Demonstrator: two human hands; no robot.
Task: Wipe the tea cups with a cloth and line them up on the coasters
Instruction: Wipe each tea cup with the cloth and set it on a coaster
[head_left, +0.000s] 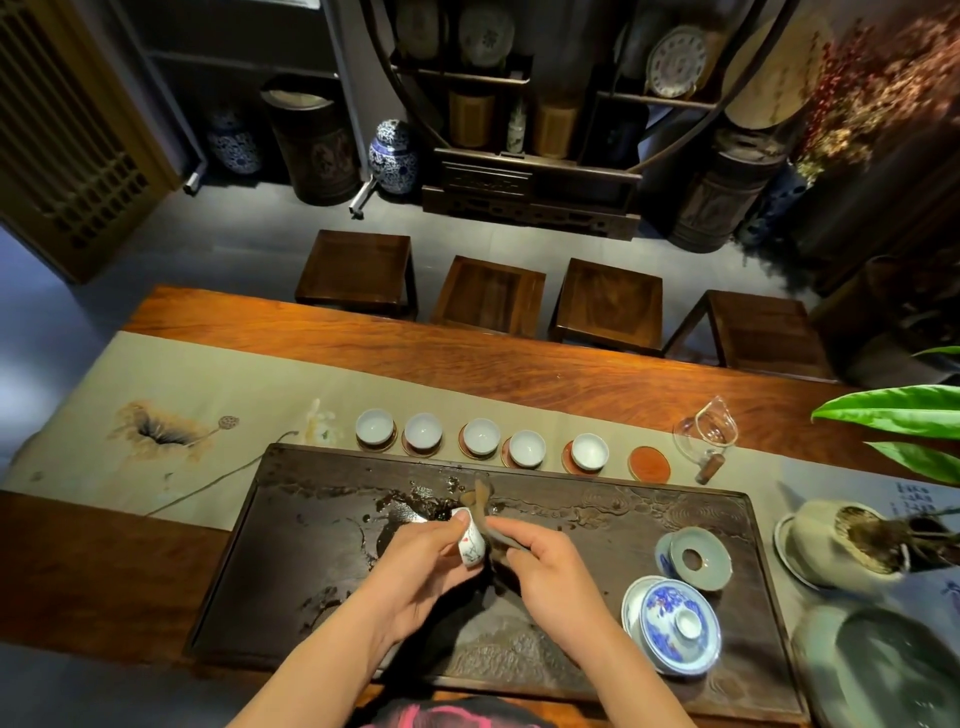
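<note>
Both forearms reach in from the near edge of the dark carved tea tray (291, 582), and the hands meet over its middle. Curled fingers of the left hand (421, 566) grip a small white tea cup with a painted flower (470, 545), tipped on its side with its mouth turned toward the far edge. Fingers and thumb of the right hand (550, 566) pinch a brown cloth (488, 519), one end of which sticks up just beyond the cup while the rest hangs dark between the two hands; the cloth touches the cup. Wet patches glisten on the tray's far half. Near the tray's right end sits a blue-and-white gaiwan with its lid on (675, 626), and just beyond it a pale celadon ring-shaped strainer rest (698, 558). Past the tray's far edge, on the beige table runner (208, 395), runs a row of six round reddish coasters: five carry pale cups standing upright, the leftmost cup (374, 426), then the second (423, 431), the third (481, 437), the fourth (527, 448) and the fifth (590, 451), while the bare coaster (649, 463) lies at the row's right end. Just beside it stands a clear glass pitcher with a wooden handle (706, 436). At the table's right end a potted plant (852, 545) rests in a saucer, green leaves arching over it
</note>
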